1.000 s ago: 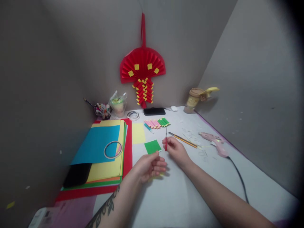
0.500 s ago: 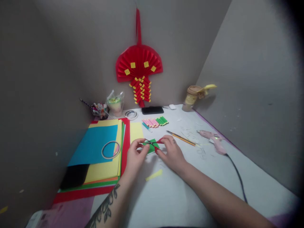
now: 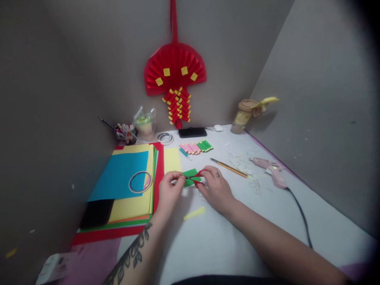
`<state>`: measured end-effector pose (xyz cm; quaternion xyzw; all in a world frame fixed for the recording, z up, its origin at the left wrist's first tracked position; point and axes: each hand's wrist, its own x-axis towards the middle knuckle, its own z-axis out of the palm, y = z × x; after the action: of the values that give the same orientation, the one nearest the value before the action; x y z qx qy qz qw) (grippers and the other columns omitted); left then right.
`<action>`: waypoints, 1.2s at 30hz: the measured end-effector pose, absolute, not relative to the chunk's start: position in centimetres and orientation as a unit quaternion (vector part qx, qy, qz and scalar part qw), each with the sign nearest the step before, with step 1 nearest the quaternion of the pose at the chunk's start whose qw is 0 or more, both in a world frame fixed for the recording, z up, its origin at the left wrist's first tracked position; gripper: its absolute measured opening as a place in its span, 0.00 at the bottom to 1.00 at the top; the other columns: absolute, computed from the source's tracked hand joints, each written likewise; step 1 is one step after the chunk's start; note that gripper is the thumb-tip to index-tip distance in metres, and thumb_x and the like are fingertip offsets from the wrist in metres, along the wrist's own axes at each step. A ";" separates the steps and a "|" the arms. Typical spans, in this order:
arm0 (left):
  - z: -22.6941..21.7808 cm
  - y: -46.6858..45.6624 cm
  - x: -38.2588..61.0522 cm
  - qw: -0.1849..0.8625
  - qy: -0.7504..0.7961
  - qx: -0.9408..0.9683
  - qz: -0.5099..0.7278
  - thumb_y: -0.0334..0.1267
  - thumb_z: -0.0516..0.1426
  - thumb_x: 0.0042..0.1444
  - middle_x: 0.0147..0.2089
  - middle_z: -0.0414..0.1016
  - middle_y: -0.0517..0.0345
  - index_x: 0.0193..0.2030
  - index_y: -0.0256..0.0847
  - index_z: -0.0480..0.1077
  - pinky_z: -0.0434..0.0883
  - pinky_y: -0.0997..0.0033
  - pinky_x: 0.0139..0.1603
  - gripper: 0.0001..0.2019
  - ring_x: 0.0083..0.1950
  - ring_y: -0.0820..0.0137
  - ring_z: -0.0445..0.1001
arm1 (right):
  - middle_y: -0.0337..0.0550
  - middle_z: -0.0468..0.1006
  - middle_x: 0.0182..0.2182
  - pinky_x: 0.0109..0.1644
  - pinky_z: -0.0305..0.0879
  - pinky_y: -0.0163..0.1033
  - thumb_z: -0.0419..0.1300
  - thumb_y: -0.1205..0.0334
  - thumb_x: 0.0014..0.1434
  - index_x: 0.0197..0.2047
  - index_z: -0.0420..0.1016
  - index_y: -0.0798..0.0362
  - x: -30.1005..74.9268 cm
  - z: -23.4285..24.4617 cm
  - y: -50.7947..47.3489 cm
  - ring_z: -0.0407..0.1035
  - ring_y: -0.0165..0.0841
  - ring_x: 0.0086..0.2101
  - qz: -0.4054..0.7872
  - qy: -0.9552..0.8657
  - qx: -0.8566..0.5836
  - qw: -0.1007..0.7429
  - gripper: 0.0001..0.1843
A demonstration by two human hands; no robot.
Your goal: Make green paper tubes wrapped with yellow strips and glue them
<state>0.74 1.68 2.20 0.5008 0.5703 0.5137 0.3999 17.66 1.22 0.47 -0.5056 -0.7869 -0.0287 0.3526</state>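
Observation:
My right hand (image 3: 216, 189) holds the red-handled scissors (image 3: 199, 183), fingers in the loops. Their blades point left and run into the fingertips of my left hand (image 3: 172, 190). The left thumb and fingers are pinched together around the blade tips, which they hide; whether something small is also between them I cannot tell. Under the scissors lies a green paper piece (image 3: 190, 173) on the white tabletop. A narrow yellow paper strip (image 3: 194, 213) lies nearer to me, below the hands.
Left of my hands is a stack of coloured paper (image 3: 118, 170) with a tape roll (image 3: 130, 186) on it. Pink and green paper rolls (image 3: 204, 146), a phone (image 3: 192, 132) and a craft knife (image 3: 228, 168) lie beyond. A glue gun (image 3: 277, 178) with its cord lies at right.
My left fingers have closed together at the blade tips, where they were apart before. The scissors' handles are still in my right hand. The whole view has tilted slightly downward.

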 end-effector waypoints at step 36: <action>2.6 1.6 0.6 0.396 0.554 0.519 0.516 0.34 0.56 0.46 0.33 0.74 0.55 0.28 0.38 0.72 0.67 0.71 0.39 0.04 0.37 0.68 0.72 | 0.51 0.69 0.44 0.44 0.69 0.46 0.58 0.65 0.55 0.43 0.69 0.53 17.6 0.7 1.2 0.65 0.42 0.44 -0.021 -0.786 -0.510 0.349 0.10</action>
<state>0.61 1.57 2.62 0.5190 0.5544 0.5159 0.3963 17.63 1.18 0.68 -0.5104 -0.7857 -0.0207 0.3489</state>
